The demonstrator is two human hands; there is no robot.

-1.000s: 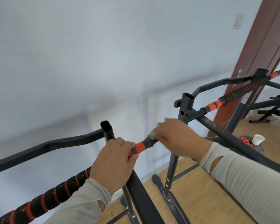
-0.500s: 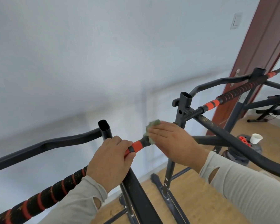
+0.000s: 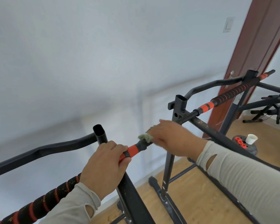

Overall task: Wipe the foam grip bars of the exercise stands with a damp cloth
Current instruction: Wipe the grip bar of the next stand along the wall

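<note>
Left hand [image 3: 103,165] curled around the black-and-orange foam grip bar [image 3: 39,206]; right hand [image 3: 173,138] presses a crumpled green cloth [image 3: 145,137] against the bar's end.

You wear pale grey-beige long sleeves on both arms. Your left sleeve [image 3: 68,206] ends at the wrist in a soft, slightly gathered cuff with an oval slit cut near its edge. Your right sleeve [image 3: 242,178] matches it, with its own oval slit close to the cuff. Both hands are bare.
</note>
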